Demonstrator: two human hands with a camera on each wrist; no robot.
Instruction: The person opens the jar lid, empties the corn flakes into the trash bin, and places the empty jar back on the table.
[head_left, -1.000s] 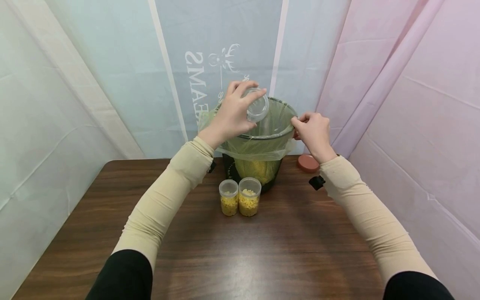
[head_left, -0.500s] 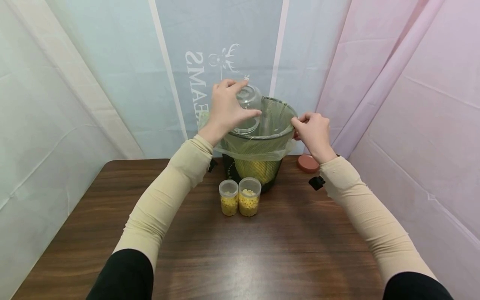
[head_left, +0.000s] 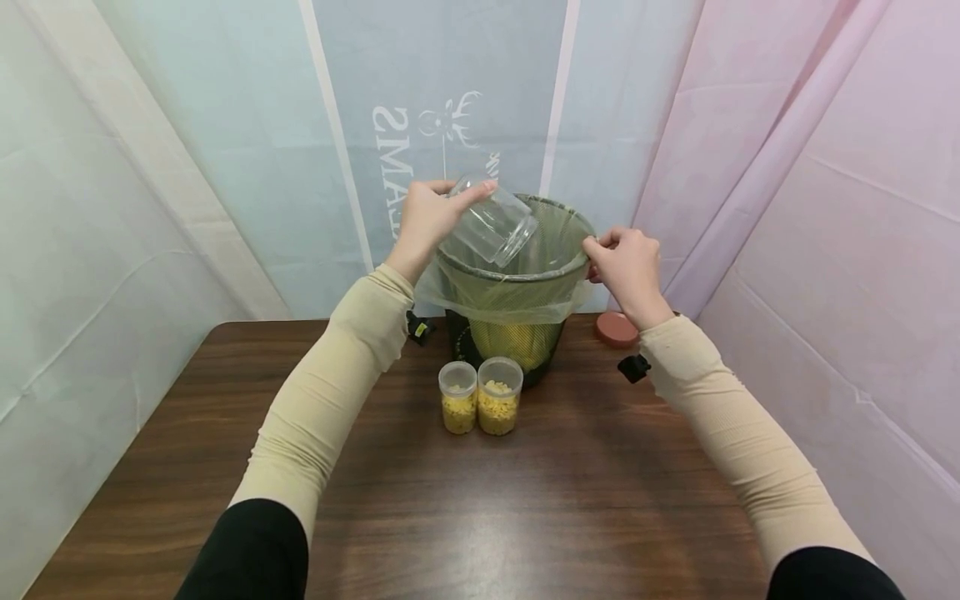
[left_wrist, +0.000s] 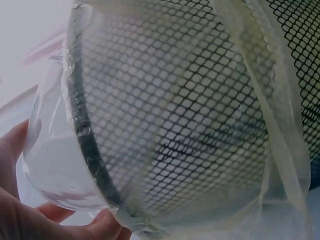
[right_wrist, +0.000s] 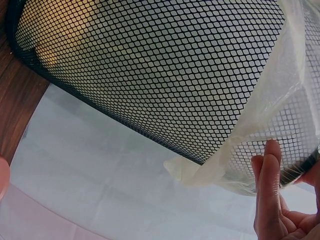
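My left hand [head_left: 429,218] grips a clear jar [head_left: 491,223] by its base end. The jar looks empty and tilts mouth-down into the opening of a black mesh wastebasket [right_wrist: 165,75]. In the left wrist view, the jar [left_wrist: 52,145] shows beyond the rim, with fingers around its base. A pale yellow bin liner [head_left: 510,302] lines the wastebasket and folds over its rim. At the right side of the rim, my right hand [head_left: 628,265] pinches the rim with the liner. In the right wrist view, fingers [right_wrist: 270,175] of that hand lie against the liner outside.
In front of the wastebasket, two clear open jars [head_left: 458,410] hold crumbled yellow pieces. A reddish-brown round lid [head_left: 617,329] lies to its right. All stand on a dark wooden table [head_left: 480,508], with fabric curtains [head_left: 247,125] behind and at both sides.
My left hand has moved left and down, and the jar has swung from tilted toward me, through nearly upside-down, to slanting mouth-down to the right. My right hand stays at the rim.
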